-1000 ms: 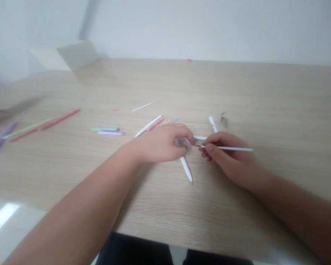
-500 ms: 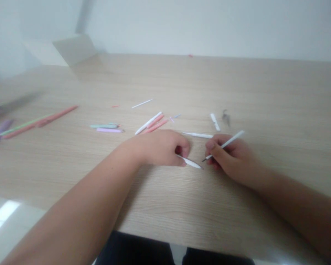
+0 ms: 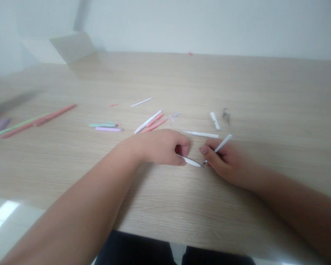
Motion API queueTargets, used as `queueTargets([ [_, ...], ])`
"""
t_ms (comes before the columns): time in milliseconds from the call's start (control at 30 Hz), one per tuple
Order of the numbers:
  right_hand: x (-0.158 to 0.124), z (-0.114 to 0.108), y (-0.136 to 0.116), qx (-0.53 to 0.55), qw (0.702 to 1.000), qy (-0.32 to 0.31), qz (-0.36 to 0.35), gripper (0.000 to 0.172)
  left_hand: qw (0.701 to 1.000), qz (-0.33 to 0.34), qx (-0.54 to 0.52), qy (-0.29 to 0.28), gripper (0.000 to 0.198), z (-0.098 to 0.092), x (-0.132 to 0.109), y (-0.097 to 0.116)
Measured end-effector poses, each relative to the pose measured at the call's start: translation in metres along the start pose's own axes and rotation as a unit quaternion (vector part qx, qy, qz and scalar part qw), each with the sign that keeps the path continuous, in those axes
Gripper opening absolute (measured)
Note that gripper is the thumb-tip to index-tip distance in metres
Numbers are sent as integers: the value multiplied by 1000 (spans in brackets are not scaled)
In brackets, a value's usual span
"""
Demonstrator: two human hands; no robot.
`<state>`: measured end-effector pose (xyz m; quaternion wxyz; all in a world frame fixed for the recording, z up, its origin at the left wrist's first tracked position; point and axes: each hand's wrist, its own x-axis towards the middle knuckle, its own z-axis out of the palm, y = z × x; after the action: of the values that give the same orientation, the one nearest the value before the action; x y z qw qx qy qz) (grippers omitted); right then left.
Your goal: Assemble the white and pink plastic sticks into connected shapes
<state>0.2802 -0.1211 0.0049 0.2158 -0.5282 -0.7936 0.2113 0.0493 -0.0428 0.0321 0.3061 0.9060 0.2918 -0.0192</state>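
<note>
- Beige wood-grain counter (image 3: pixel 154 206) fills the view, and the work sits near its middle.
- Left hand (image 3: pixel 164 147) next: fingers curled and clamped on a slim white pointed plastic barrel (image 3: pixel 192 162).
- Right hand (image 3: pixel 227 160) opposite, fingers pinched around a thin white plastic rod (image 3: pixel 223 143), dark tip down beside the barrel's point; touching or just short, can't tell!
- One piece gripped per hand, then, but no join shows; that part looks undone.
- Untouched by fingers: a long white plastic tube (image 3: pixel 202 134) just beyond, and coral-red plastic tubes (image 3: pixel 155 125) past the left wrist.
- Smallest here, a stubby white plastic piece (image 3: pixel 214 121), lying loose.
</note>
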Motion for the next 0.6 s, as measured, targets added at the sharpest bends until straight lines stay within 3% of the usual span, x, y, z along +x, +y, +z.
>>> queueTargets([
  [600,0,-2,-1,26,999,-7,-18,40,1000,2,-9,-2,19,0,1,-4],
])
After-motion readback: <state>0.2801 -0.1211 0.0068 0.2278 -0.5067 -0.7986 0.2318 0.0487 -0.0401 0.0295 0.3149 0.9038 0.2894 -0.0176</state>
